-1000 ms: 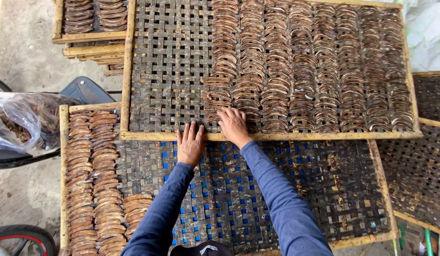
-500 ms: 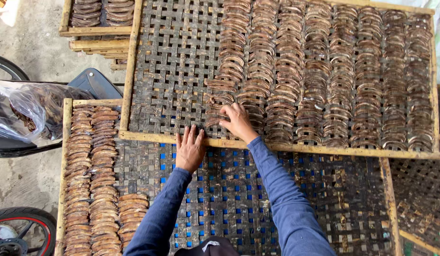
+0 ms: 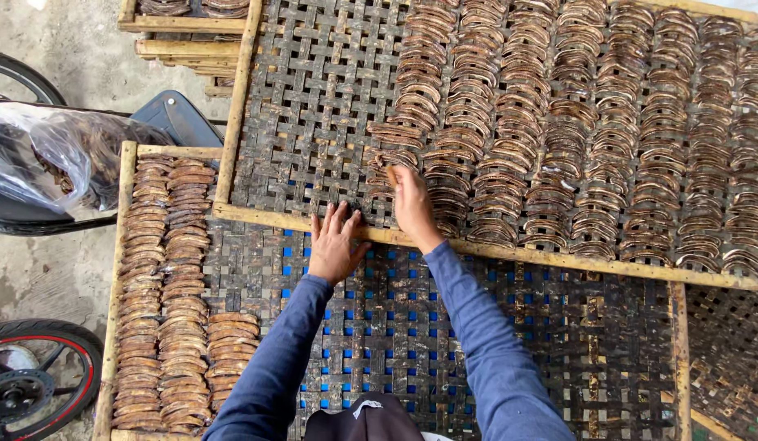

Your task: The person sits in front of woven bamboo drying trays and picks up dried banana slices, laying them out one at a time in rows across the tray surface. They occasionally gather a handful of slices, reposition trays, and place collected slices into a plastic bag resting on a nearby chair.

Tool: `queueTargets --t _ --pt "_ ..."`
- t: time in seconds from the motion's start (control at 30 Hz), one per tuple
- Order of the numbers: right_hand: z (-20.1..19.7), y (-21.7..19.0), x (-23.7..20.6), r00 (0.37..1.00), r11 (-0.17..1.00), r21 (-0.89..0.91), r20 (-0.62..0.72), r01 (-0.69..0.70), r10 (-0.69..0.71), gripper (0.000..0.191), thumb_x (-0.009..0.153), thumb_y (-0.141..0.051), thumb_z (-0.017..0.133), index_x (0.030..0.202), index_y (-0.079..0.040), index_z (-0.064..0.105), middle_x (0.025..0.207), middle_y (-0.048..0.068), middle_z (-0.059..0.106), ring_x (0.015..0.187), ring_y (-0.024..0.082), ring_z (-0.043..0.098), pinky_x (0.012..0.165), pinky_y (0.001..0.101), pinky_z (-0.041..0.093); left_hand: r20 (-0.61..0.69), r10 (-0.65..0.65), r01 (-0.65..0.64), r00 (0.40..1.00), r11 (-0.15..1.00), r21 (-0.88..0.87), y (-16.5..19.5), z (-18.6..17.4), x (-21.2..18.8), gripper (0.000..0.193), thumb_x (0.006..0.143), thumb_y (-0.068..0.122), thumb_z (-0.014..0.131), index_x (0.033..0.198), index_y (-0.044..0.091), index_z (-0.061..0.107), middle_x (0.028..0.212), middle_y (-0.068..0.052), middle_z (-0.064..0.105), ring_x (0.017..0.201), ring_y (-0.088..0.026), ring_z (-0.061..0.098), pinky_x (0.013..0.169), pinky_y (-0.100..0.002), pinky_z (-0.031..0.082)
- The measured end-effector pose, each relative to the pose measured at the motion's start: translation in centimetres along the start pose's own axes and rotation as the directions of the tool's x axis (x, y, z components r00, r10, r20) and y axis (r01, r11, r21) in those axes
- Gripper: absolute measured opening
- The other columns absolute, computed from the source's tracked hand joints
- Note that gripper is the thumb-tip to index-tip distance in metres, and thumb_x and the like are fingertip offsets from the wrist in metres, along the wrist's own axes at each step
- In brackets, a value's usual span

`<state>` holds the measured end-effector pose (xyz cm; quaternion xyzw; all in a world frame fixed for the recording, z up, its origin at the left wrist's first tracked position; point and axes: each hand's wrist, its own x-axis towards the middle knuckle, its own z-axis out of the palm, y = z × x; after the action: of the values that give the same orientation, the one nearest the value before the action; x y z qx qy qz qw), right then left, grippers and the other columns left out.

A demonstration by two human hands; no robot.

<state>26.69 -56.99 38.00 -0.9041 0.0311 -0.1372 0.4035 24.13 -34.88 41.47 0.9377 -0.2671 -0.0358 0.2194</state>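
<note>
Resting flat on the wooden edge of the upper woven tray (image 3: 256, 106), the left hand (image 3: 335, 245) is seen with fingers spread and nothing held. Just beside it on that tray, the right hand (image 3: 411, 204) is pressed to the curved brown slices (image 3: 558, 122), one slice (image 3: 391, 175) pinched at its fingertips. A plastic bag (image 3: 44, 159) lies well apart from the tray.

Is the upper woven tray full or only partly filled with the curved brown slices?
Partly filled. Rows of curved brown slices cover the upper woven tray from its right side to about the right hand; the left stretch of weave is bare.
</note>
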Motion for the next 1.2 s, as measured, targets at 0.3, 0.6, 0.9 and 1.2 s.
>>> queueTargets --t 0.3,0.6,0.9,1.2 --pt "-0.2 -7.8 -5.9 0.942 0.503 0.805 0.199 -0.315 0.271 0.039 0.095 0.012 0.058 0.130 -0.004 0.054 0.110 0.005 0.061 0.094 0.013 0.067 0.081 0.0308 0.061 0.006 -0.426 0.181 0.905 0.372 -0.910 3.1 1.8 -3.7 0.036 0.099 0.014 0.065 0.133 0.005 0.063 0.116 -0.008 0.067 0.092 -0.015 0.068 0.081 -0.029 0.056" --pt "9.1 -10.6 -12.3 0.932 0.728 0.594 0.313 -0.342 0.182 0.013 0.099 -0.003 0.067 0.113 -0.003 0.067 0.097 0.003 0.070 0.086 0.010 0.063 0.075 0.0251 0.052 -0.093 -0.305 0.158 0.948 0.703 -0.694 -10.0 -2.9 -10.7 0.016 0.098 0.013 0.069 0.111 0.004 0.069 0.098 -0.006 0.076 0.085 -0.013 0.070 0.075 -0.029 0.057" --pt "16.4 -17.2 -15.3 0.975 0.995 0.095 0.218 0.032 -0.052 0.008 0.089 -0.010 0.070 0.096 -0.013 0.072 0.095 0.007 0.069 0.092 0.029 0.062 0.081 0.0443 0.047 -0.050 -0.192 0.178 0.980 0.963 -0.202 -17.0 -7.0 -16.7 0.004 0.094 0.008 0.068 0.097 0.008 0.070 0.092 -0.016 0.066 0.081 -0.037 0.068 0.070 -0.046 0.056" --pt "16.6 -19.0 -15.2 0.974 0.992 -0.125 0.224 -0.001 0.029 0.009 0.091 -0.014 0.071 0.096 -0.015 0.063 0.091 0.006 0.063 0.096 0.030 0.057 0.083 0.0484 0.040 -0.066 -0.185 0.181 0.981 0.982 -0.058 -16.8 -6.7 -17.2 0.015 0.087 0.001 0.066 0.102 0.004 0.069 0.099 -0.015 0.065 0.084 -0.034 0.068 0.072 -0.043 0.057"
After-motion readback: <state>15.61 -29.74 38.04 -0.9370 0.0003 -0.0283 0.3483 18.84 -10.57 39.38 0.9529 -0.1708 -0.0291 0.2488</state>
